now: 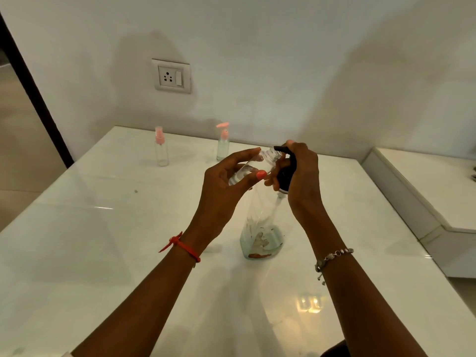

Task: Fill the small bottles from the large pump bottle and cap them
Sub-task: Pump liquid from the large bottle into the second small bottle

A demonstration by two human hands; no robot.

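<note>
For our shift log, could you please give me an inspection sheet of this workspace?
Surface: glossy white table.
Job's things: large pump bottle upright; open small bottle tilted at its nozzle; pink spray bottle and pink pump bottle, capped, at the far edge.
Clutter: nothing seen.
Hands: left hand holds the small bottle; right hand grips the pump head.
Cables: nothing seen.
Surroundings: wall socket; white ledge at right.

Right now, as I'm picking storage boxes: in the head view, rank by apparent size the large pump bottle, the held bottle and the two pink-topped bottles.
1. large pump bottle
2. held bottle (left hand)
3. pink spray bottle and pink pump bottle: alike; farther off, so rank unsure.
</note>
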